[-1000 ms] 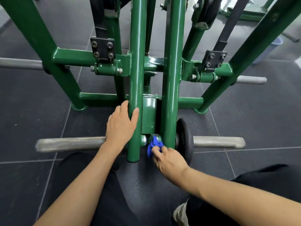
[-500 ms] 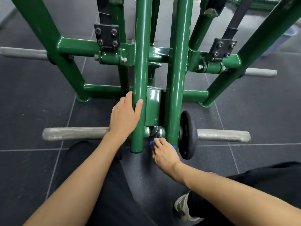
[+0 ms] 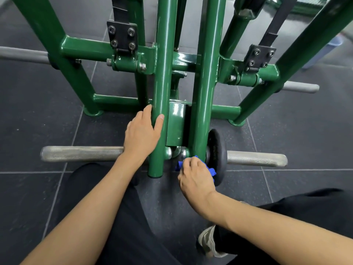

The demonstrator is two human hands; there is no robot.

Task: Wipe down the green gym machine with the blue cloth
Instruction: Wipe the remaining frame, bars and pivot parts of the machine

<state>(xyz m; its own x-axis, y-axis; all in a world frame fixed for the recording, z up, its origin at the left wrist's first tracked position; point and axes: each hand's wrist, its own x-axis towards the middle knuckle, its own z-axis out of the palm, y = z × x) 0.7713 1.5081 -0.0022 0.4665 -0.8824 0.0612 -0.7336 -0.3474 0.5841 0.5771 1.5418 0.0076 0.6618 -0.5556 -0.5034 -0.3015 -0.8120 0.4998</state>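
- At the lower end of the right upright tube [image 3: 206,73], the right hand [image 3: 194,178] grasps the blue cloth [image 3: 211,171] with curled fingers. The cloth is bunched and shows on both sides of the hand.
- The cloth sits at the foot of this tube, just beside the black weight plate [image 3: 217,155].
- The left hand [image 3: 141,134] grasps the left upright tube [image 3: 162,73]. The thumb lies on the near face and the fingers go behind it.
- Both tubes are parts of the green gym machine [image 3: 80,47], whose slanted legs stand on the floor at both sides.
- The weight plate sits on a knurled steel peg [image 3: 256,158] that points to the right. A second peg [image 3: 80,153] points to the left and passes under the left wrist.
- Dark rubber floor tiles [image 3: 38,121] lie under the machine.
- Nearest to the camera are black trousers [image 3: 122,226] and one light shoe [image 3: 207,241].
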